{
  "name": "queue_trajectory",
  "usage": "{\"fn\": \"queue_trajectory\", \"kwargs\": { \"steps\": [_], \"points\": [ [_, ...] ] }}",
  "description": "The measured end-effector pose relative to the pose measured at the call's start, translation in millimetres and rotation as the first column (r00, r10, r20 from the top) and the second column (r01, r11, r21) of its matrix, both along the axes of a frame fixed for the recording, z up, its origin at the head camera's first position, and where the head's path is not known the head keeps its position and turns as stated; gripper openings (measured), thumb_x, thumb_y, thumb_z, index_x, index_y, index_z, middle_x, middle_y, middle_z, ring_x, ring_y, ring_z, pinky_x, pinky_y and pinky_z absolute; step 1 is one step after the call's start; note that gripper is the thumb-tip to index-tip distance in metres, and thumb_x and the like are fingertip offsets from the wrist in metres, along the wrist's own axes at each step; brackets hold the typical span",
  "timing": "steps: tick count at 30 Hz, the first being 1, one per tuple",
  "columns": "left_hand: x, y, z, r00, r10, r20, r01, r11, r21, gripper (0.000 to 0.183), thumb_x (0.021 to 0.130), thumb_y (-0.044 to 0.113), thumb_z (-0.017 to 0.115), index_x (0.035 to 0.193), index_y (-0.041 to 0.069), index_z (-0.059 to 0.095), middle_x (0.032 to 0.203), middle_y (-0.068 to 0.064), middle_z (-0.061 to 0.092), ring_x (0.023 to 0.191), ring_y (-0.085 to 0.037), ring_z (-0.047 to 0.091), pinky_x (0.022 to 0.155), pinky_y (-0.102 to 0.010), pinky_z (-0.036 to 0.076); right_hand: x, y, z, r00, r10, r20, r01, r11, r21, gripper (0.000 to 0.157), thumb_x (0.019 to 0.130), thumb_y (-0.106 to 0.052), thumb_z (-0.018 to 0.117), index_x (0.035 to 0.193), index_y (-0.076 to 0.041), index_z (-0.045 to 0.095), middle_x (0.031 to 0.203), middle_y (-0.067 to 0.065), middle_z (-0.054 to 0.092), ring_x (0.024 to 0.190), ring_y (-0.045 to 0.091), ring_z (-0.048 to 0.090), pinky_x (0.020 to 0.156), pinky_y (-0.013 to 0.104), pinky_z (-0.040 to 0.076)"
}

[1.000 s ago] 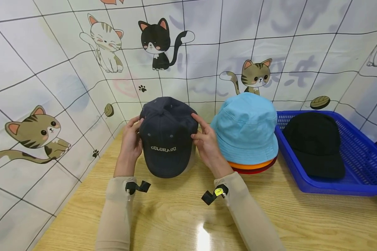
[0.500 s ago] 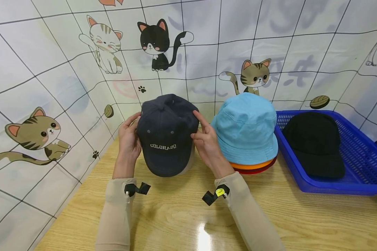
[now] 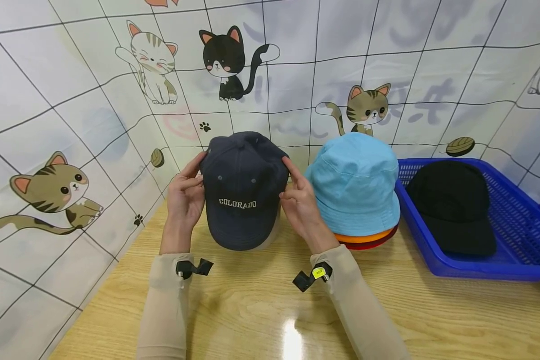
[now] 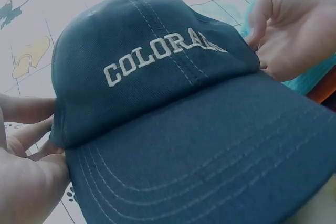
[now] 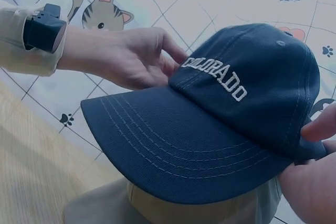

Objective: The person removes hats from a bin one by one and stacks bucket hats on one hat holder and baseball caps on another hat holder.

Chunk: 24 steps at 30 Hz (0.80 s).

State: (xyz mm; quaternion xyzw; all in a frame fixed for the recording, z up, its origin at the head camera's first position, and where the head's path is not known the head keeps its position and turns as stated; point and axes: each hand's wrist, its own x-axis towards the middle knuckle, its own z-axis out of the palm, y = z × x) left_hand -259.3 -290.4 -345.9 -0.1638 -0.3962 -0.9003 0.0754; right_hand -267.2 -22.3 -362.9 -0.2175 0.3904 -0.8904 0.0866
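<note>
A navy baseball cap (image 3: 240, 170) with COLORADO stitched in white faces me at the left of the table. My left hand (image 3: 183, 197) grips its left side, fingers on the edge of the crown and thumb near the brim. On the opposite side, my right hand (image 3: 302, 205) pinches the crown's edge between fingers and thumb. Below the navy brim, the right wrist view shows a beige and grey fabric thing (image 5: 157, 209), mostly hidden by the cap. Both hands also flank the cap (image 4: 157, 93) in the left wrist view.
Right of the cap stand stacked bucket hats, with a light blue bucket hat (image 3: 353, 185) on top and orange and red brims below. A blue plastic basket (image 3: 459, 270) farther right holds a black cap (image 3: 452, 205). A cat-print sheet (image 3: 292, 90) hangs behind the wooden table (image 3: 252, 310).
Both hands have raised the navy cap slightly and shifted it a little to the right. The bucket hats and basket stay in place.
</note>
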Motion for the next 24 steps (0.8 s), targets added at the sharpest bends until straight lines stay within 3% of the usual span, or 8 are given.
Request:
{"fn": "queue_trajectory", "kwargs": {
  "steps": [4, 10, 20, 24],
  "points": [
    [-2.5, 0, -2.3, 1.0, 0.014, 0.015, -0.013, 0.998, -0.065, 0.058, 0.102, -0.015, 0.035, 0.158, 0.003, 0.039, 0.156, -0.009, 0.04, 0.113, -0.019, 0.065, 0.092, -0.028, 0.057, -1.5, -1, -1.9, 1.0, -0.021, 0.023, 0.019, 0.999, 0.05, 0.095, 0.081, 0.025, 0.035, 0.165, -0.017, 0.027, 0.174, -0.01, 0.003, 0.152, 0.018, 0.025, 0.075, 0.021, 0.038],
    [-6.7, 0, -6.0, 0.998, 0.038, 0.053, -0.031, 0.991, -0.129, 0.057, 0.103, -0.015, 0.035, 0.156, 0.003, 0.042, 0.155, -0.007, 0.042, 0.111, -0.015, 0.066, 0.09, -0.026, 0.057, -2.4, -3, -5.0, 0.997, -0.034, 0.074, 0.029, 0.997, 0.067, 0.093, 0.082, 0.024, 0.036, 0.164, -0.019, 0.028, 0.175, -0.01, 0.001, 0.151, 0.018, 0.026, 0.07, 0.021, 0.039],
    [-8.4, -2, -9.4, 0.996, 0.04, 0.075, -0.029, 0.989, -0.142, 0.056, 0.103, -0.014, 0.036, 0.156, 0.002, 0.041, 0.151, -0.006, 0.043, 0.108, -0.015, 0.065, 0.094, -0.027, 0.055, -5.3, -5, -11.1, 0.993, -0.057, 0.1, 0.046, 0.993, 0.106, 0.093, 0.081, 0.023, 0.036, 0.164, -0.019, 0.03, 0.175, -0.009, 0.0, 0.143, 0.02, 0.03, 0.066, 0.019, 0.039],
    [-9.7, -3, -11.4, 0.995, 0.043, 0.087, -0.031, 0.99, -0.134, 0.056, 0.102, -0.016, 0.036, 0.155, 0.001, 0.043, 0.146, -0.006, 0.047, 0.099, -0.014, 0.063, 0.09, -0.026, 0.055, -6.1, -6, -12.1, 0.989, -0.064, 0.135, 0.045, 0.99, 0.133, 0.09, 0.082, 0.022, 0.037, 0.163, -0.019, 0.032, 0.175, -0.008, 0.002, 0.129, 0.017, 0.039, 0.06, 0.018, 0.036]
  ]
}}
